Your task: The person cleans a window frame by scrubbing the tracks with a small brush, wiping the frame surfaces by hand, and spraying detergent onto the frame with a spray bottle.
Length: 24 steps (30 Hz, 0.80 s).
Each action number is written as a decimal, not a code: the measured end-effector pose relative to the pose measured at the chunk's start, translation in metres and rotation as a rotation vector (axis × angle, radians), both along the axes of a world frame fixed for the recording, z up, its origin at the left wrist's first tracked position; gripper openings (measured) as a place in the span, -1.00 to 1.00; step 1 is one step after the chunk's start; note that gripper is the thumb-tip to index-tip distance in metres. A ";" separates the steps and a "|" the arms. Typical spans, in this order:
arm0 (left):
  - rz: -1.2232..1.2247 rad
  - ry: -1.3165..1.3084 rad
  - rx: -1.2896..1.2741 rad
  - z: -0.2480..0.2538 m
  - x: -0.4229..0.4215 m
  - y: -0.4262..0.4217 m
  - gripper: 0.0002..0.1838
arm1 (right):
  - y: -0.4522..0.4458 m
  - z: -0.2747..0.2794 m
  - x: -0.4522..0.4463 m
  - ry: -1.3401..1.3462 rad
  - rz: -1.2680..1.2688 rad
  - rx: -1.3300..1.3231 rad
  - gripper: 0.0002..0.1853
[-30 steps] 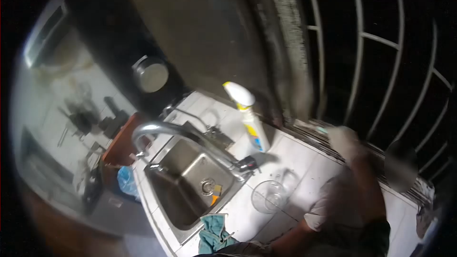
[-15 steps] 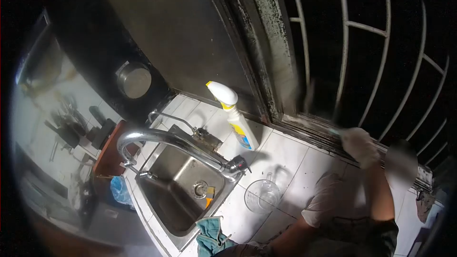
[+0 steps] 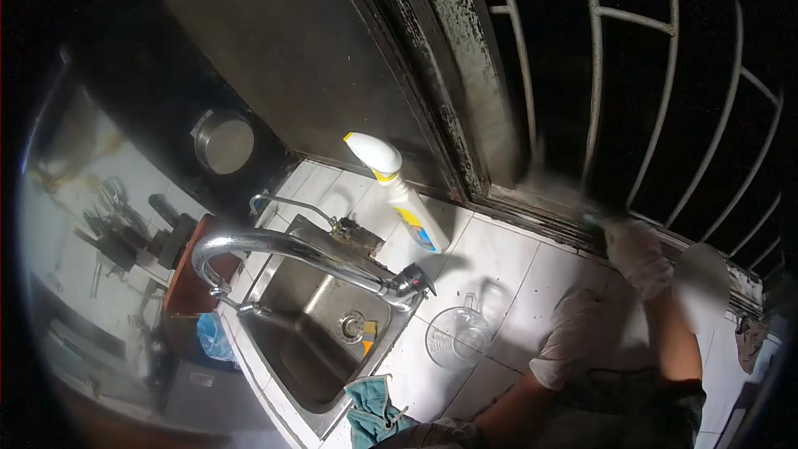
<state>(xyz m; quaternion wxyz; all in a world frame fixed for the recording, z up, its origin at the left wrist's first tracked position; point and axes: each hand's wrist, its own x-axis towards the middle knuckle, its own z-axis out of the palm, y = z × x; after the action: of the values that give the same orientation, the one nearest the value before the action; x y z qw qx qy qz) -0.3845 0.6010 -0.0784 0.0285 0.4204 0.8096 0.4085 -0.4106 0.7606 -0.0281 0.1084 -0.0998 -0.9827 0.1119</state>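
Note:
My right hand, in a whitish glove, is closed at the window's bottom track. A slim tool sticks out of its fingers toward the frame, too smeared by motion to show its kind. My left hand, also gloved, lies on the white tiles with fingers stretched forward and partly in shadow; nothing shows in it. To its left stands a clear glass jug. Farther back, a white spray bottle with yellow trim and a yellow and blue label stands upright beside the tap.
A steel sink with a curved chrome tap is at the left. An orange-handled brush lies by its drain. A green cloth hangs at the counter's front. Metal window bars rise behind my right hand.
My right hand has shifted slightly right and down along the window track, the tool still in it. My left hand stays on the tiles. The view has tilted a little.

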 end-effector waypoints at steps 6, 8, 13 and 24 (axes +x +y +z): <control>-0.051 0.111 0.029 0.015 0.007 0.000 -0.81 | -0.027 0.025 -0.032 -0.020 0.009 0.048 -0.72; 0.094 -0.070 0.115 0.024 0.010 0.002 -0.82 | -0.052 0.048 -0.057 -0.127 0.032 -0.068 -0.74; 0.074 -0.024 -0.256 0.035 0.011 0.001 -0.80 | -0.049 0.012 -0.095 -0.140 0.139 0.170 -0.74; 0.073 -0.551 -0.200 0.041 -0.005 -0.001 -0.67 | -0.017 -0.005 -0.037 -0.034 0.094 0.095 -0.73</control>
<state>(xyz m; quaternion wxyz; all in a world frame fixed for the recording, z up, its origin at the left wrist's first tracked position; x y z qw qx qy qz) -0.3892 0.6002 -0.0379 0.2740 0.2595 0.8222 0.4260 -0.4474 0.7435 -0.0335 0.0909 -0.0501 -0.9923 0.0682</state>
